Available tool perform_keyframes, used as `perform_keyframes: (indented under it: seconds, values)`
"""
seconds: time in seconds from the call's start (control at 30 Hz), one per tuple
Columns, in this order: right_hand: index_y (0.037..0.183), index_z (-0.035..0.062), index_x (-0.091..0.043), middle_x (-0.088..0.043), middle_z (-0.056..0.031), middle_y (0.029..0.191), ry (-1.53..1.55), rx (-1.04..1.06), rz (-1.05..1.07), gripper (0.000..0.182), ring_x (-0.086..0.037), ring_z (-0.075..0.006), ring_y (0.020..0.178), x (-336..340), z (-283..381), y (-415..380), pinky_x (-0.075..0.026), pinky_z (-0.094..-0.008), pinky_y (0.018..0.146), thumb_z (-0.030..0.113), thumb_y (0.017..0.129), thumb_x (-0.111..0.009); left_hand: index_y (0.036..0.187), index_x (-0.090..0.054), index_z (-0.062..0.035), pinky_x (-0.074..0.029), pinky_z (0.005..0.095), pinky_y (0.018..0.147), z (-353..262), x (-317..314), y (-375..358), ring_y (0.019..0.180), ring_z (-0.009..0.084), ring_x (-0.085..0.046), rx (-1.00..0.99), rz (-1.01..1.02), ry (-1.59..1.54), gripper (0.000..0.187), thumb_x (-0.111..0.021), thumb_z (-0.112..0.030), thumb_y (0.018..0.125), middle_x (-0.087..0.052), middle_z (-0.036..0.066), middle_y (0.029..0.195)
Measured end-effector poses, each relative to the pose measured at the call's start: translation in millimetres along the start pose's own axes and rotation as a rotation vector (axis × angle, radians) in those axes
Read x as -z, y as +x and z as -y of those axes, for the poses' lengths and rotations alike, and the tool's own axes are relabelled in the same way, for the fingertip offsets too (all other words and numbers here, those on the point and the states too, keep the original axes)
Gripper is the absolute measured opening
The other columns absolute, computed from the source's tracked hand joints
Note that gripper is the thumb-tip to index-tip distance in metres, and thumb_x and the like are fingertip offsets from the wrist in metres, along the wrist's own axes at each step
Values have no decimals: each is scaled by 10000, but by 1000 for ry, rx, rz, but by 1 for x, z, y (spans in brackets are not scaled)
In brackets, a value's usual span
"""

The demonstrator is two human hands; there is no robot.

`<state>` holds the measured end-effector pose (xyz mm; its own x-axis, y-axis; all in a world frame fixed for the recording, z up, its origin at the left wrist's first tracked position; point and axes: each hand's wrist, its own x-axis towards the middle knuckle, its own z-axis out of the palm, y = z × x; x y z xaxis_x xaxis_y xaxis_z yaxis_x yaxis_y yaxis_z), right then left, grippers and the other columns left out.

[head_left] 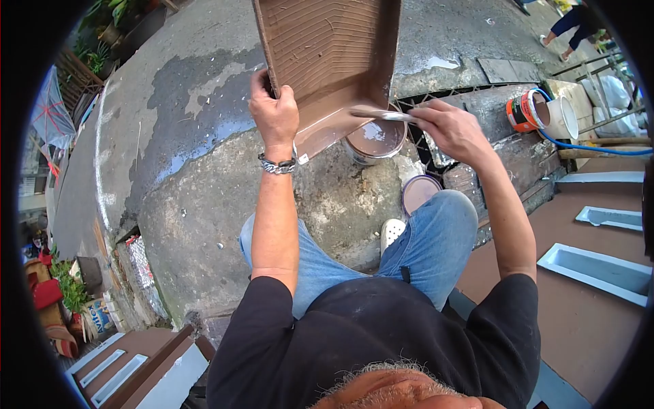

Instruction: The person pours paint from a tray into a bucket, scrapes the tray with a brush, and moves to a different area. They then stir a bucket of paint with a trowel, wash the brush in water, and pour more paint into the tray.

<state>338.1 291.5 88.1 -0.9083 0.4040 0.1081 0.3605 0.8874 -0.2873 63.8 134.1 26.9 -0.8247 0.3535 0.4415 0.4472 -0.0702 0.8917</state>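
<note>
A: We had the tray (327, 61) tipped up steeply over the can (376, 140), low corner right above the can's mouth. Our left hand (274, 112) was wrapped tight round the tray's left rim, fingers curled behind it.

B: And our right hand (453, 129) pinched a tool (381, 115), its pale handle between thumb and fingers, the tip laid against the tray's low end just above the can. We could not tell whether it was a brush or a scraper.

A: To do that well, we judged the corner had to stay centred over the can, and the tool should draw paint down along the ribs toward that corner, not across it, or it would spill past the rim onto the concrete (204, 218).

B: The can held brown paint, fairly full by the look of it. The tray was coated in the same brown, with a thin pool at its low end.

A: The lid (420, 191) lay just below the can, beside our knee, inner face up and smeared brown.

B: Well to the right of the can stood an orange tin (523, 112) with dark paint inside, touching a white bucket (565, 117); what that one held we could not see.
</note>
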Motion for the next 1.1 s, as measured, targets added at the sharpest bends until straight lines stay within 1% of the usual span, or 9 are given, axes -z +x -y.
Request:
perform_keyframes:
  seconds: [0.2, 0.4, 0.7, 0.77, 0.8, 0.9, 0.93, 1.0, 1.1]
  values:
    - [1137, 170, -700, -644, -83, 1002, -17, 127, 136, 261, -687, -293, 838, -47, 42, 43, -545, -427, 699, 299, 977, -538, 1091, -589, 17, -534, 359, 809, -12, -7, -11, 865, 271, -707, -39, 1, 16, 296, -521, 10, 803, -712, 176, 932]
    - [1099, 152, -693, -635, -109, 987, -199, 31, 176, 233, -693, -321, 819, -67, 5, 40, -550, -444, 676, 246, 944, -546, 1117, -591, 26, -518, 334, 844, -9, 0, -9, 903, 203, -682, 18, 18, 52, 328, -497, 11, 803, -706, 134, 973]
    - [1033, 105, -676, -635, -142, 964, -242, -119, 83, 208, -695, -332, 817, -51, -6, 29, -549, -470, 664, 242, 930, -558, 1102, -602, 4, -531, 363, 796, -15, -8, -11, 874, 294, -711, -17, 56, 179, 295, -512, -6, 820, -715, 179, 945]
    - [1046, 103, -675, -635, -144, 965, -238, -141, 40, 212, -696, -331, 816, -50, 0, 34, -553, -465, 664, 234, 924, -561, 1080, -594, -29, -524, 403, 718, -14, -10, -11, 787, 332, -696, -94, 42, 220, 269, -545, -20, 815, -695, 165, 845]
    - [1119, 159, -673, -636, -97, 978, -308, -137, 62, 234, -687, -327, 809, -60, -3, 38, -550, -447, 649, 265, 956, -542, 1069, -591, -46, -520, 423, 679, -14, -13, -11, 744, 351, -689, -136, 39, 238, 258, -561, -27, 813, -686, 158, 795]
    - [1130, 170, -673, -632, -116, 1009, -333, -101, 177, 237, -692, -329, 830, -78, -8, 44, -554, -447, 659, 238, 940, -549, 1066, -589, -57, -512, 421, 658, -21, -13, -15, 731, 333, -687, -136, 114, 258, 264, -572, -16, 806, -672, 142, 768]
    - [1065, 111, -684, -632, -155, 1058, -308, -79, 174, 220, -707, -325, 845, -84, -7, 43, -565, -451, 679, 168, 873, -592, 1071, -596, -45, -521, 407, 683, -25, -13, -16, 763, 323, -697, -103, 140, 261, 257, -570, -11, 817, -686, 148, 815]
    - [1059, 123, -693, -642, -154, 1064, -283, -69, 198, 225, -709, -327, 855, -94, -11, 42, -569, -446, 692, 167, 859, -600, 1081, -609, -19, -540, 379, 734, -33, -13, -20, 827, 302, -717, -37, 190, 269, 246, -567, -1, 839, -714, 161, 909]
    - [1055, 142, -702, -668, -156, 1055, -232, -76, 262, 224, -707, -335, 877, -96, -21, 44, -571, -451, 718, 201, 869, -593, 1085, -612, -35, -538, 386, 702, -25, -20, -24, 789, 307, -714, -154, 133, 273, 253, -573, 4, 838, -706, 165, 887]
